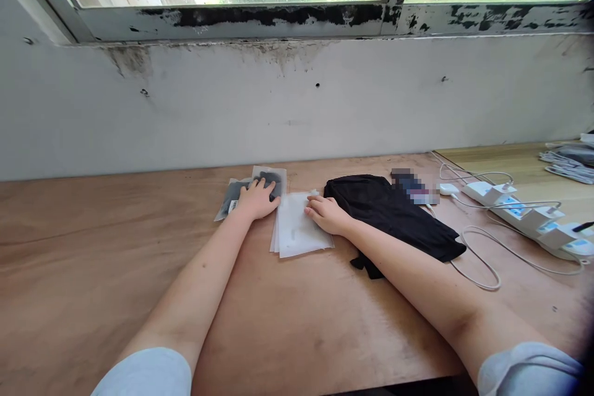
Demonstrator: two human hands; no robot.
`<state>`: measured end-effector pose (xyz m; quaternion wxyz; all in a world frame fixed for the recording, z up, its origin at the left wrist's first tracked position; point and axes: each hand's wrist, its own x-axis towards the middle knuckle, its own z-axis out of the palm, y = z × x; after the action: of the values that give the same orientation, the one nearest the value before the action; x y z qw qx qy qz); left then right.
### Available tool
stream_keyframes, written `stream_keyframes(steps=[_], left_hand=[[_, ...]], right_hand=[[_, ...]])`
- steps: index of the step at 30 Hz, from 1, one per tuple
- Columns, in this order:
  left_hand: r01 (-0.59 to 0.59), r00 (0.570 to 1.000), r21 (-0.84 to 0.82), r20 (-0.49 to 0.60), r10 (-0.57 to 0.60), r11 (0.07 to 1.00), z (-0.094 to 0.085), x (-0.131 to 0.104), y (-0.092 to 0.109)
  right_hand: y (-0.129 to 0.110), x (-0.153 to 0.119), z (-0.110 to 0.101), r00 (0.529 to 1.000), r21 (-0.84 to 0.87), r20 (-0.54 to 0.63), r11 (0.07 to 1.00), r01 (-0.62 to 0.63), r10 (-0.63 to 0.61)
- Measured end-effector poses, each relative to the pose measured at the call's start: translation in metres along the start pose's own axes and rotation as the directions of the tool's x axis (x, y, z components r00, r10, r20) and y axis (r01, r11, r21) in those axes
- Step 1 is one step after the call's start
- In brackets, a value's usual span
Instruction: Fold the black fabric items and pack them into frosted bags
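Note:
My left hand (258, 199) lies with its fingers spread on a clear packet with dark contents (277, 180). Another dark packet with a small white label (226, 199) shows under and left of that hand. Just to the right, a small stack of whitish translucent bags (301, 232) rests on the table. My right hand (328, 215) touches the upper right part of this stack, its fingers slightly bent and apart. Beside my right hand and partly behind the forearm lies a black cloth item (371, 198).
The wooden table (116, 260) meets a white wall below a window. At the right are a blurred phone-like object (413, 187), a white power strip (524, 216) with plugs and looping white cables, and a pile of flat packets (573, 158) at the far right.

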<state>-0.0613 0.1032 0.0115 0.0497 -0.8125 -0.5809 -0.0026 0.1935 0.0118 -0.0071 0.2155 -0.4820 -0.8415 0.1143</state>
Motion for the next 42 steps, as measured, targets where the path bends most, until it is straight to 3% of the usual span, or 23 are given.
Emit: stream_keyframes(steps=[4, 12, 21, 27, 38, 42], left_hand=[[-0.094, 0.996, -0.003, -0.004, 0.094, 0.996, 0.0, -0.004, -0.016], [-0.08, 0.97, -0.045, -0.234, 0.067, 0.996, 0.014, -0.004, -0.015], [-0.078, 0.981, -0.023, -0.179, 0.073, 0.997, 0.023, 0.001, -0.021], [-0.052, 0.992, -0.002, -0.115, 0.051, 0.999, 0.024, 0.002, -0.021], [-0.074, 0.981, -0.029, -0.183, 0.068, 0.997, 0.018, -0.005, -0.019], [-0.086, 0.959, -0.012, -0.27, 0.079, 0.996, 0.009, -0.012, -0.003]], right_hand=[[0.0, 0.0, 0.0, 1.0, -0.015, 0.012, 1.0, 0.009, -0.008], [0.003, 0.0, 0.003, 1.0, -0.03, 0.006, 1.0, 0.003, -0.003], [0.004, -0.001, 0.004, 1.0, -0.058, -0.007, 0.998, 0.025, -0.025], [-0.002, -0.004, 0.003, 0.996, -0.169, -0.005, 0.982, 0.089, -0.091], [-0.007, -0.005, 0.001, 0.998, -0.202, 0.007, 0.977, 0.066, -0.066], [-0.006, -0.005, 0.001, 0.998, -0.162, -0.002, 0.985, 0.066, -0.067]])
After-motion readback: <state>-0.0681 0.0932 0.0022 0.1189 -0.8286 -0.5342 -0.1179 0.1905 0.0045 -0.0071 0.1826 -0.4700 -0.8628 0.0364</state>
